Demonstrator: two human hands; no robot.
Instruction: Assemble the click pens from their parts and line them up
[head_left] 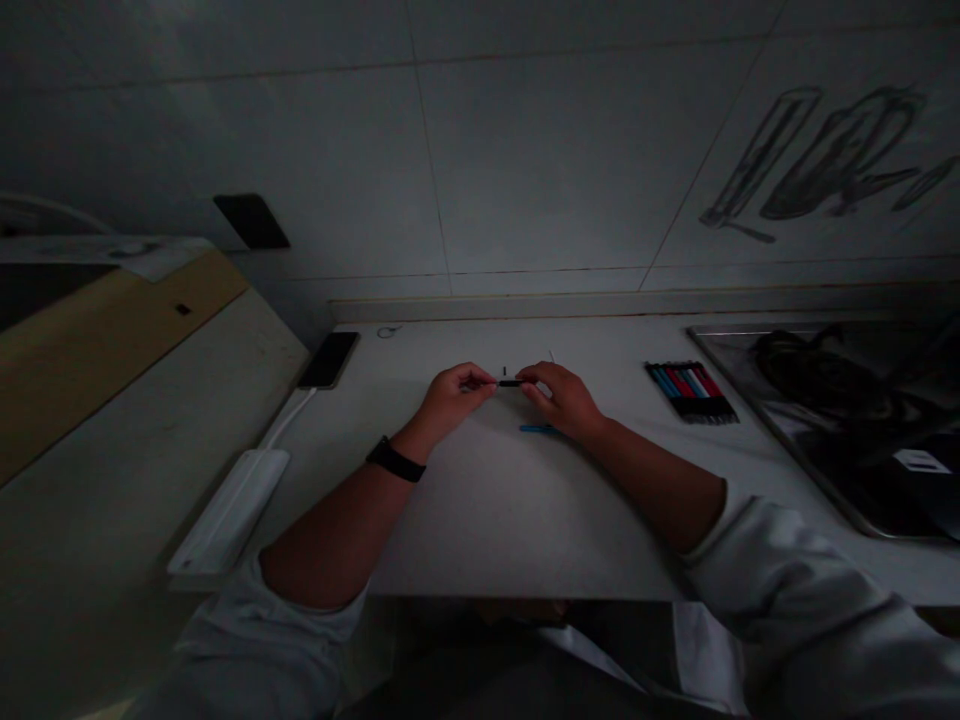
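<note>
Over the white counter, my left hand (pixel 457 397) and my right hand (pixel 561 397) face each other, each with its fingertips pinched on an end of a short black pen part (pixel 510 383). Its exact shape is hard to make out in the dim light. Just beyond it lies a tiny black piece (pixel 505 371). A blue pen barrel (pixel 535 429) rests on the counter, partly under my right hand. Behind that hand a thin white stick (pixel 552 356), perhaps a refill, shows only in part.
To the right lies a row of blue, red, white and black pens (pixel 691 392), with a metal sink (pixel 787 440) farther right. On the left are a phone (pixel 330 360), a white power strip (pixel 232 512) and a small ring (pixel 386 332). A tiled wall (pixel 540 170) rises behind.
</note>
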